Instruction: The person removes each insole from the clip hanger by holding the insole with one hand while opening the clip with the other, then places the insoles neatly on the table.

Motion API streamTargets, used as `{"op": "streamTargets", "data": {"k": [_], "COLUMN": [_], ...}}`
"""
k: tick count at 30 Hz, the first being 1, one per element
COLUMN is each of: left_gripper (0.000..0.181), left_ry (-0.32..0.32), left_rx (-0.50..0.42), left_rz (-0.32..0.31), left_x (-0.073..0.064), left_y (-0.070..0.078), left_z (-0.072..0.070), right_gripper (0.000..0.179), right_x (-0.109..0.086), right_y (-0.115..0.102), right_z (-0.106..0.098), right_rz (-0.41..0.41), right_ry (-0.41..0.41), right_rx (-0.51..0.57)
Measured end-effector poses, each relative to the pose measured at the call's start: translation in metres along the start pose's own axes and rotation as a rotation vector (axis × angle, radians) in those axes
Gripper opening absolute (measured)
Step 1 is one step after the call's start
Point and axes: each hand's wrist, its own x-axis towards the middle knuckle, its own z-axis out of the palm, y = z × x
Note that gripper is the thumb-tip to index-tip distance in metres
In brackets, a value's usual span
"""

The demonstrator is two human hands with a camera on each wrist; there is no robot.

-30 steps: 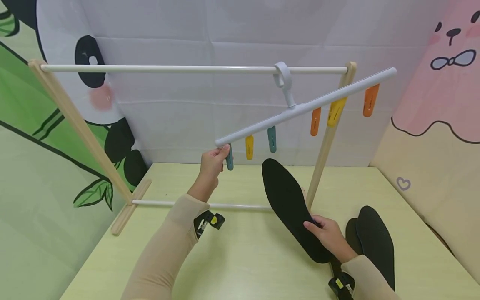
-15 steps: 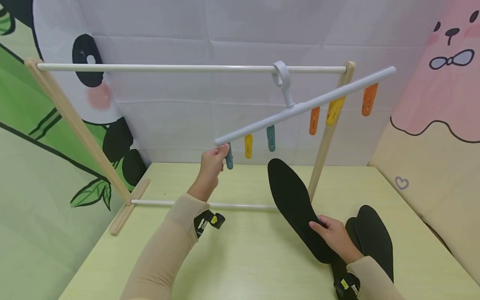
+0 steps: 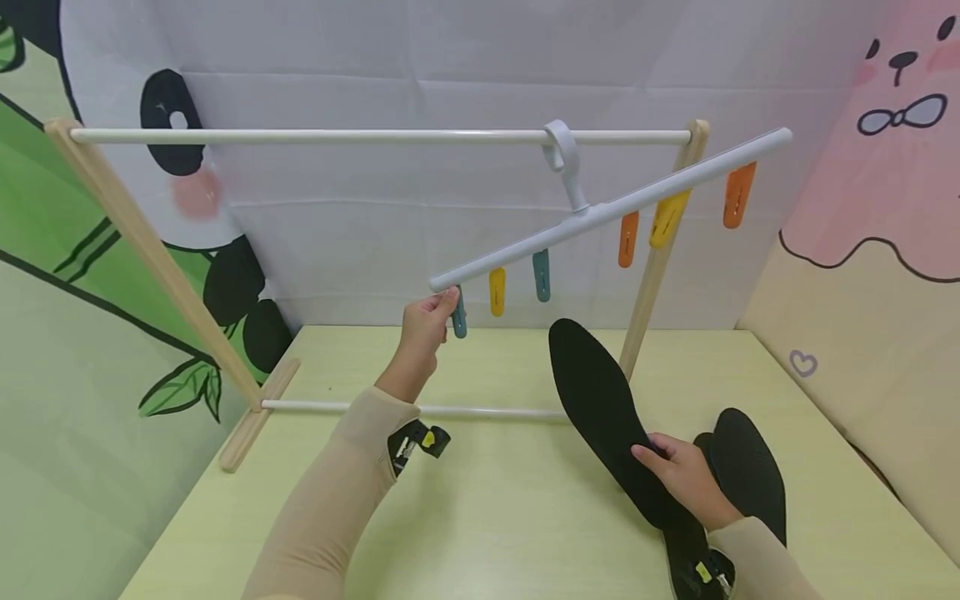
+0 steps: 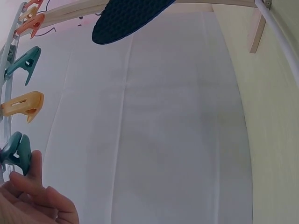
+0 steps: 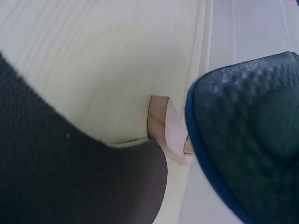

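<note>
My left hand [image 3: 420, 342] pinches the teal clip [image 3: 460, 315] at the low left end of a white hanger bar [image 3: 615, 208]. The left wrist view shows that same clip [image 4: 17, 151] at the fingertips. By its hook [image 3: 564, 154], the hanger hangs tilted from a rack's top rod, its right end higher. In my right hand [image 3: 686, 479] is a black insole [image 3: 596, 396], thumb on its near face and toe end pointing up toward the hanger. Its textured underside [image 5: 247, 130] fills the right of the right wrist view.
More black insoles [image 3: 752, 471] lie on the table at right, partly behind my right forearm. Further yellow [image 3: 497, 292], teal [image 3: 542, 275] and orange [image 3: 628, 239] clips hang along the bar. The wooden rack [image 3: 157, 250] stands across the table [image 3: 480, 508], before a white cloth backdrop.
My right hand has moved a little to the right with the insole, overlapping more of the insoles on the table. My left hand keeps its place at the teal clip.
</note>
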Motion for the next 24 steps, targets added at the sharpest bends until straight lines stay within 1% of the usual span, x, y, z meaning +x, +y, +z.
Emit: {"op": "streamTargets", "data": {"k": [9, 16, 24], "left_gripper": [0.031, 0.029, 0.03], "left_ry": [-0.009, -0.009, -0.012], "left_rx": [0.005, 0.003, 0.003], "left_rz": [-0.008, -0.017, -0.012], "left_x": [0.0, 0.0, 0.0], "left_y": [0.0, 0.0, -0.001], "left_z": [0.0, 0.0, 0.0], "right_gripper": [0.025, 0.028, 0.025], "right_x": [-0.002, -0.004, -0.008], "right_y": [0.003, 0.005, 0.011], "right_z": [-0.005, -0.011, -0.018], "right_rz": [0.028, 0.032, 0.023], "right_ry": [-0.021, -0.005, 0.024], "right_rx": [-0.018, -0.061, -0.081]}}
